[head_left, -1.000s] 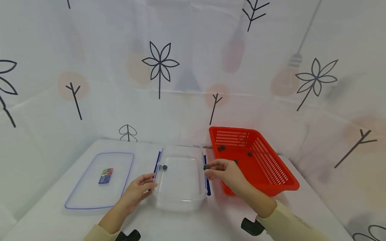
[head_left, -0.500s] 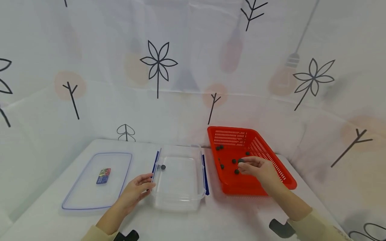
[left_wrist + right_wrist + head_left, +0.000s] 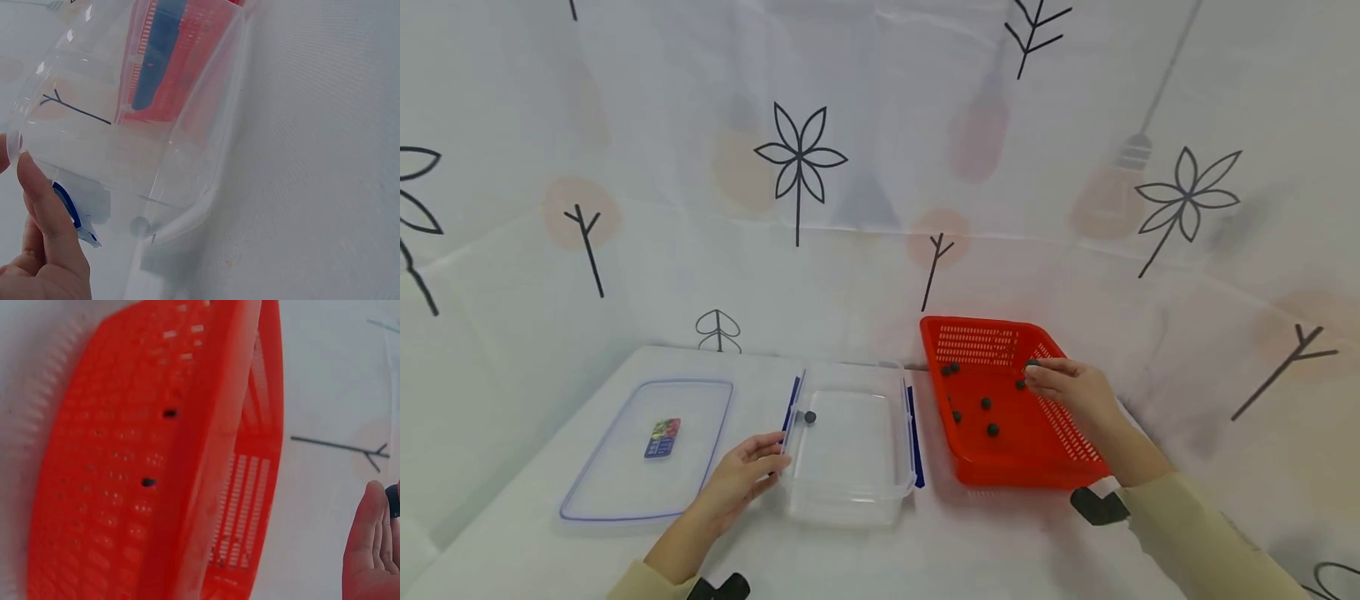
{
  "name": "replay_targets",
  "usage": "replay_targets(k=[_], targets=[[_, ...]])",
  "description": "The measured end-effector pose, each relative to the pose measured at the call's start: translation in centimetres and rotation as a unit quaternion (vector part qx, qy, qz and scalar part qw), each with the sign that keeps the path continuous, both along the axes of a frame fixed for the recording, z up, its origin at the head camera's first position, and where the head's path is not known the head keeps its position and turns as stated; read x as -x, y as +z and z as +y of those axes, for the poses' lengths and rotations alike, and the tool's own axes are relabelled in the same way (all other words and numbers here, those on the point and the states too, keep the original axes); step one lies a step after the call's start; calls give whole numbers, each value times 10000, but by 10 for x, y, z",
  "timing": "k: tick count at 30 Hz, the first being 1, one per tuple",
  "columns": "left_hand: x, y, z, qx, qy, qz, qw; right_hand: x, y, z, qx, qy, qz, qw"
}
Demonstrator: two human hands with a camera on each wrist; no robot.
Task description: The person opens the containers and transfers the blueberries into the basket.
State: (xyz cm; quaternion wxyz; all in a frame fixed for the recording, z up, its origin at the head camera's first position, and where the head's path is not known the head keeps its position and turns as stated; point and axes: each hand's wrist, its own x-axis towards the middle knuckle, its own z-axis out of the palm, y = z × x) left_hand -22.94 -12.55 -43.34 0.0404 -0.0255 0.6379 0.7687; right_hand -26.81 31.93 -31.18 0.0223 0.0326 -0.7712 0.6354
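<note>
My left hand (image 3: 741, 479) pinches the left rim of a clear plastic food container (image 3: 842, 508), thumb against the wall in the left wrist view. Inside that container, near its left side, lies one small dark ball (image 3: 810, 417). Over the far right wall of a red plastic basket (image 3: 1007, 471), my right hand (image 3: 1075, 392) holds another small dark ball (image 3: 393, 500) between thumb and fingertips. Several similar balls, one of them a dark ball (image 3: 993, 429) near the front, lie on the basket's floor. Most of the basket's right wall is hidden behind the hand and forearm.
Flat on the table at left lies a clear lid (image 3: 617, 483) with a blue edge and a colourful label (image 3: 663, 438). Dark blue side clips, one a right-hand clip (image 3: 916, 450), hang from the container. A patterned cloth (image 3: 865, 275) hangs behind the table.
My right hand has moved from the container's right edge across to the basket's far right wall, still holding a dark ball. The left hand and container have stayed in place.
</note>
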Motion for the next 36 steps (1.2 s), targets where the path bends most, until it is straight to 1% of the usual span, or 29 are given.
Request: replay_targets(k=[2, 6, 14, 17, 24, 26, 29, 31, 33, 36], targets=[[0, 0, 1, 10, 34, 4, 10000, 7, 1, 4, 197, 11, -52, 9998], [0, 1, 2, 66, 88, 14, 9999, 18, 3, 12, 304, -76, -169, 9994], [1, 0, 3, 20, 52, 28, 10000, 34, 5, 23, 472, -356, -263, 9979], [1, 0, 4, 2, 48, 21, 10000, 37, 4, 27, 574, -528, -324, 9964], [1, 0, 4, -39, 39, 13, 10000, 35, 4, 38, 1055, -594, -274, 9923], [0, 0, 3, -33, 29, 14, 10000, 33, 4, 39, 975, -701, -320, 9922], [0, 0, 3, -40, 29, 9, 10000, 31, 3, 39, 443, -828, -341, 9950], [0, 0, 2, -66, 44, -2, 10000, 28, 2, 38, -20, -852, -351, 9957], [0, 0, 2, -63, 42, 3, 10000, 25, 1, 36, -370, -782, -334, 9957], [0, -1, 1, -58, 61, 11, 10000, 18, -1, 32, -709, -591, -367, 9951]])
